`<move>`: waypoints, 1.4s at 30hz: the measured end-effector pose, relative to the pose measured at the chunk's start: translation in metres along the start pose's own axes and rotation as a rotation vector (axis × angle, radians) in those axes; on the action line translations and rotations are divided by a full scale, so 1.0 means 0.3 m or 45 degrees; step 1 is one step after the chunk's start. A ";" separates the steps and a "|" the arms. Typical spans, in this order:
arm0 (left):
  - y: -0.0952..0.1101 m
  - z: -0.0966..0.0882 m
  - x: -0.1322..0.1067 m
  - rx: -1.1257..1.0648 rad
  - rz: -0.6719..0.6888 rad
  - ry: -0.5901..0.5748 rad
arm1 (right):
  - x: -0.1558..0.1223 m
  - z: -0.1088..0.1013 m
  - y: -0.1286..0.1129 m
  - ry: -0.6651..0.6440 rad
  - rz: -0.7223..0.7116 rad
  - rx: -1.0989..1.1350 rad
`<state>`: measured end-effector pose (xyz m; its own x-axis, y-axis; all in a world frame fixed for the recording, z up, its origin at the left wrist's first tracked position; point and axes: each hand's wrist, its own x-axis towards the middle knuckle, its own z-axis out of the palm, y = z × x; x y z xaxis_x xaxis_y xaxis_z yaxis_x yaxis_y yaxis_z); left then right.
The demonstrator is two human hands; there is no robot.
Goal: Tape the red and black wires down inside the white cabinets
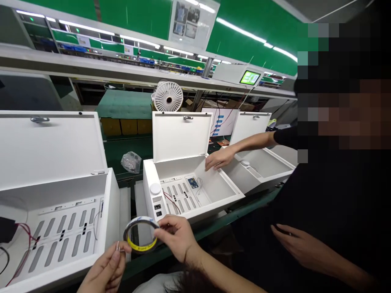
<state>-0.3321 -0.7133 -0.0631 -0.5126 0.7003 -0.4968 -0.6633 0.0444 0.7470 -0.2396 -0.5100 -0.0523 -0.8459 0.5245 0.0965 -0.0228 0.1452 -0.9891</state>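
My right hand [180, 240] pinches the right side of a roll of tape [142, 249] with a yellow, printed inner core, held upright above the bench edge. Close to the roll's lower left, my left hand [106, 266] is closed, thumb against fingers, on a small shiny piece [118, 246] whose kind I cannot make out. Beyond the roll stands an open white metal box [222, 193] with a slotted floor, a small blue circuit board [193, 182] and thin wires. A larger open white box [112, 203] is at my left, with a black part [7, 230] and red wires inside.
A co-worker's hand [220, 158] reaches over the middle box from the right; their other hand [305, 244] is lower down. A third open white box [275, 162] is beyond. Behind are a white fan [168, 97], a crumpled plastic bag [131, 162] and a small screen [249, 77].
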 end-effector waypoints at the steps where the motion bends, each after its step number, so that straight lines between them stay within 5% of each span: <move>1: 0.005 -0.010 -0.001 -0.059 0.032 0.003 | 0.007 -0.008 0.002 0.009 0.081 0.100; 8: 0.047 0.052 -0.011 -0.183 0.276 0.166 | 0.014 -0.051 -0.015 -0.016 0.177 0.309; 13: 0.080 0.088 0.006 -0.213 0.297 0.149 | 0.010 -0.074 -0.049 -0.009 0.029 0.221; 19: 0.091 0.120 0.019 -0.241 0.299 0.094 | 0.010 -0.103 -0.030 -0.011 0.098 0.243; 28: 0.085 0.158 0.047 0.471 0.365 0.367 | -0.006 -0.115 0.010 -0.104 0.261 0.374; 42: 0.054 0.166 0.061 0.501 0.252 0.162 | -0.024 -0.158 0.048 -0.121 0.270 0.357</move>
<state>-0.3251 -0.6643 -0.0382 -0.6878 0.6306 -0.3596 -0.3008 0.2033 0.9318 -0.2088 -0.4719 -0.0619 -0.8930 0.4361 -0.1115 0.0241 -0.2009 -0.9793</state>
